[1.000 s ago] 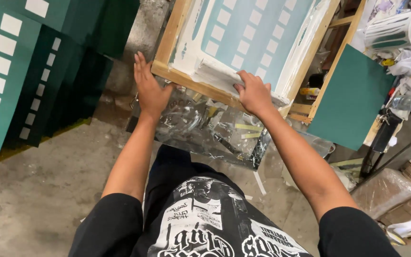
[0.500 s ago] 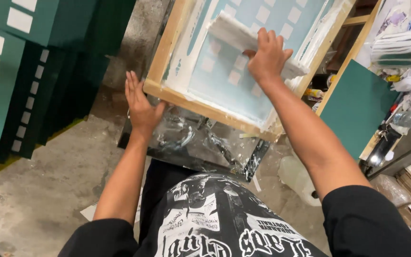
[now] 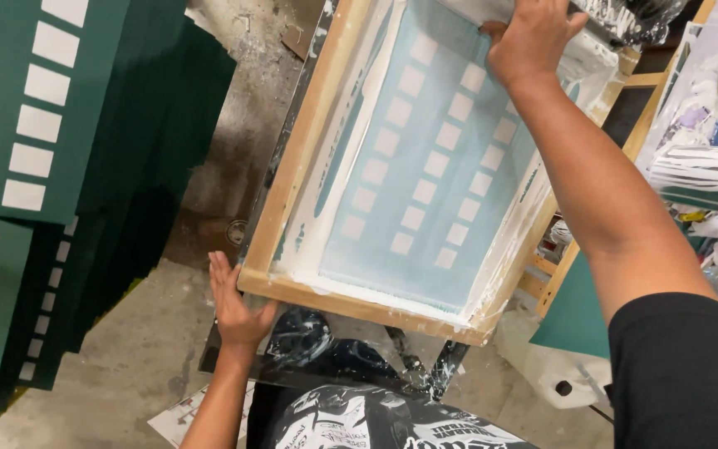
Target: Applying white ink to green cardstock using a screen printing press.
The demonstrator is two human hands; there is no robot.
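Right hand (image 3: 533, 37) — closed over the squeegee (image 3: 500, 12) at the far end of the screen. Left hand (image 3: 238, 308) — flat, fingers extended, pressed against the near corner of the frame. One wooden screen-printing frame (image 3: 301, 158), tilted on its stand; mesh (image 3: 425, 183) shows three columns of pale squares, white ink along the edges. Several green printed boards (image 3: 35, 125) stacked left — count unclear.

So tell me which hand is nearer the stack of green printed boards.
Left. The left hand rests at the near left corner of the wooden screen frame, on the side of the green printed boards. The right hand presses the squeegee at the frame's far end.
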